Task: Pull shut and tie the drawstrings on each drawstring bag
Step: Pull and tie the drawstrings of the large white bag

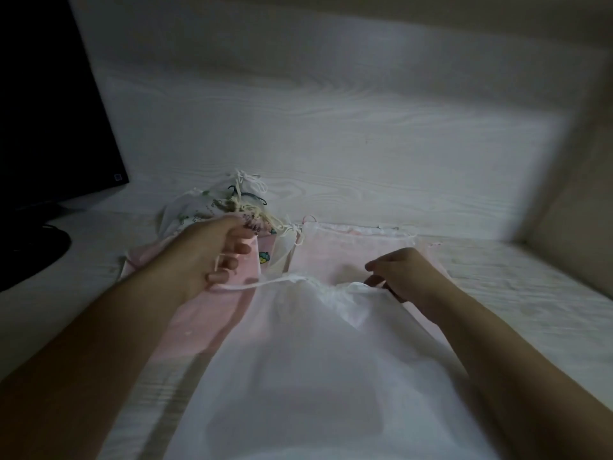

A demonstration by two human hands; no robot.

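Observation:
A large white drawstring bag (308, 353) lies in front of me, its gathered mouth (335, 292) pointing away. My left hand (212, 257) holds the white drawstring (258, 284) that runs out to the left of the mouth. My right hand (404, 273) pinches the cord at the right side of the mouth. Under the white bag lie pink bags (351, 250), one with a small cartoon print (264, 257). A heap of small bags with tied cords (229, 204) sits behind my left hand.
The bags lie on a white wood-grain tabletop (331, 144). A dark monitor (49, 111) with its round base (33, 247) stands at the left. A beige wall (580, 180) closes the right side.

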